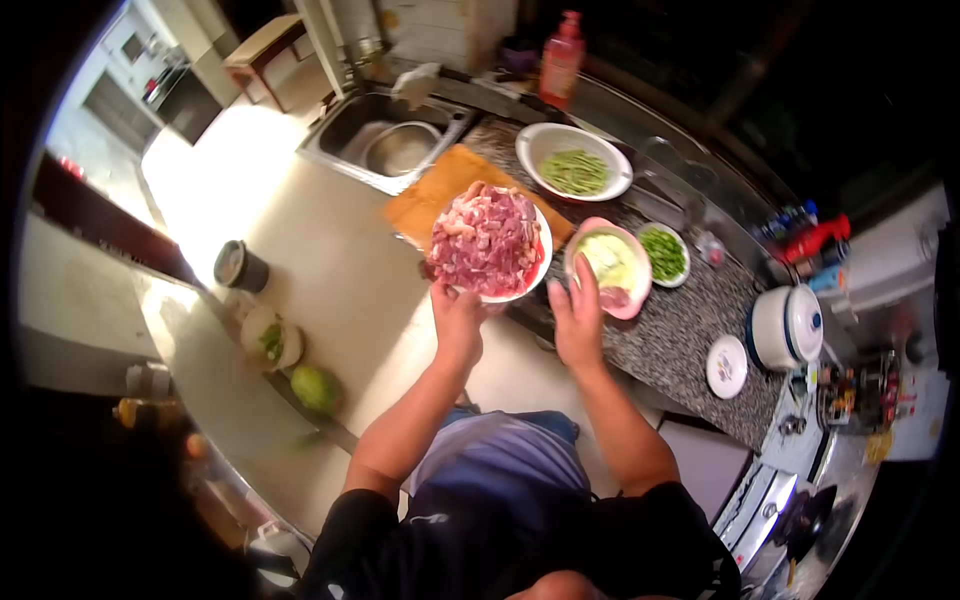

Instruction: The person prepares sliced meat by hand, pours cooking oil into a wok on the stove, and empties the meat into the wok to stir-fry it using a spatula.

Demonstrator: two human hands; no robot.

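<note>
the person's left hand (458, 315) has its grip clamped on the near edge of a white plate (545, 255), heaped with cut raw meat (485, 240) and held out over part of a wooden board (460, 168). over by the pink bowl (643, 288), the right hand (578, 315) has its grip loose, fingers apart, tips at the bowl's near side; whether they touch it i can't tell. a pale yellowish mass (605, 258) sits inside. on the speckled surface (665, 350), just beside it, i see a dish of chopped greens (662, 253), and a white bowl (533, 140) of green beans (575, 172).
</note>
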